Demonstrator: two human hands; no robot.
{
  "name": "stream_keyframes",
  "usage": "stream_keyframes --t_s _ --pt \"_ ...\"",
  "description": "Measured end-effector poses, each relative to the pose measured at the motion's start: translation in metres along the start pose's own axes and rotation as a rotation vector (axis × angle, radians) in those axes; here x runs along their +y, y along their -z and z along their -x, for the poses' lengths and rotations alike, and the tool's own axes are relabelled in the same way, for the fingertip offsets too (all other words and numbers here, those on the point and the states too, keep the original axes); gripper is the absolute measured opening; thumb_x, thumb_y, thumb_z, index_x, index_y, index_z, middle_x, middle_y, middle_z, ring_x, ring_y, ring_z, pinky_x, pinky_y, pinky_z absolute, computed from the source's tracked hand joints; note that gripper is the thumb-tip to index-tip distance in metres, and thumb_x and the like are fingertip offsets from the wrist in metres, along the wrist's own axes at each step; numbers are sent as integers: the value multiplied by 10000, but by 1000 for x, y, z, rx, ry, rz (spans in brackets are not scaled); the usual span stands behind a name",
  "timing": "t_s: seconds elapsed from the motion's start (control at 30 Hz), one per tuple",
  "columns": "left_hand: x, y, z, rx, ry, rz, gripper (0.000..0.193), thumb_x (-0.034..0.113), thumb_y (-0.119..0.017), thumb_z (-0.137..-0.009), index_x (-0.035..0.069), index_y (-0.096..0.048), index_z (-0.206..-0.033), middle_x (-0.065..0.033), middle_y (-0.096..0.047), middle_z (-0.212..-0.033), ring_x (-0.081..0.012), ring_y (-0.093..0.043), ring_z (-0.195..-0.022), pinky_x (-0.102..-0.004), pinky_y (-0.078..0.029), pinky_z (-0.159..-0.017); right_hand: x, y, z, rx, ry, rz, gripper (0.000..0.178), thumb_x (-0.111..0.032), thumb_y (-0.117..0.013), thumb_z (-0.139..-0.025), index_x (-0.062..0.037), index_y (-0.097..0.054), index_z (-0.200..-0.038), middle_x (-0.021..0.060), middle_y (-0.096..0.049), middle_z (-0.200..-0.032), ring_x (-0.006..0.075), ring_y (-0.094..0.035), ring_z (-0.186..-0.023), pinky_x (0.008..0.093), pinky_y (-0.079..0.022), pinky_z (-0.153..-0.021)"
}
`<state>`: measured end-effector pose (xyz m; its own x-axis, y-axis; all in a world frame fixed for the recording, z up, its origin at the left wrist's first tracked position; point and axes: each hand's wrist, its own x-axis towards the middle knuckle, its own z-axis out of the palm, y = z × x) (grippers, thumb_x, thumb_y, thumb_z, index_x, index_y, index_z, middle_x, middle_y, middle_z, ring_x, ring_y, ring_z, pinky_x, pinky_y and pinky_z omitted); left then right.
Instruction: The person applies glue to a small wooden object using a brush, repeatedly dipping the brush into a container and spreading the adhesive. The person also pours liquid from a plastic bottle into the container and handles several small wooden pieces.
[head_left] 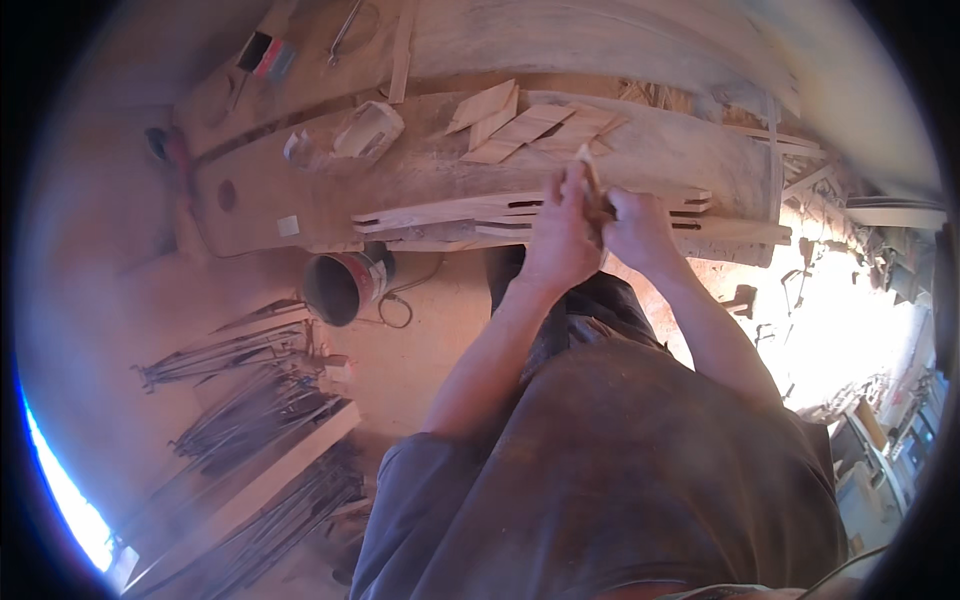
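Observation:
My left hand (563, 240) and my right hand (640, 232) are close together above the near edge of a dusty workbench (270, 205). Both are closed around a narrow piece of wood (588, 172), whose pale tip points away from me. Fingers hide most of it. Long wooden strips with slotted ends (440, 212) lie along the bench edge, beneath and on both sides of my hands. Just beyond them rest several thin, slant-cut wooden pieces (518, 133), partly overlapping.
A cut-open plastic container (368, 130) and a small pale square (288, 226) sit on the bench's left. Below its edge stands a dark bucket (335, 290). Many long metal bars, possibly clamps (255, 410), cover the floor at left. Wood scraps (810, 170) are heaped at right.

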<state>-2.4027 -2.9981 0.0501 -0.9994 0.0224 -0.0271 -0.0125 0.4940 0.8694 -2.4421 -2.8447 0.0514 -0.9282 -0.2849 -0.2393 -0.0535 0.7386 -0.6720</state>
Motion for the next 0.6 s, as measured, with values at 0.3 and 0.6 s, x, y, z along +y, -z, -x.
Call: stream_keyframes --t_s 0.3,0.6 --pt "-146 174 3 148 457 640 303 10 -586 -946 -25 -620 -1245 -155 -666 -941 -237 -653 -762 -374 -531 -662 -149 -83 -108 -41 102 -44 355 -251 -719 -907 22 -593 -719 171 -582 -633 243 -527 -567 404 -445 -585" --pt "-171 236 14 591 214 220 128 55 -641 -945 -10 -684 -1047 -127 -659 -843 -225 -655 -815 -323 -517 -727 -119 -148 -263 85 -154 -174 157 -169 -677 -870 -38 -758 -901 134 -763 -866 247 -731 -796 386 -556 -746"
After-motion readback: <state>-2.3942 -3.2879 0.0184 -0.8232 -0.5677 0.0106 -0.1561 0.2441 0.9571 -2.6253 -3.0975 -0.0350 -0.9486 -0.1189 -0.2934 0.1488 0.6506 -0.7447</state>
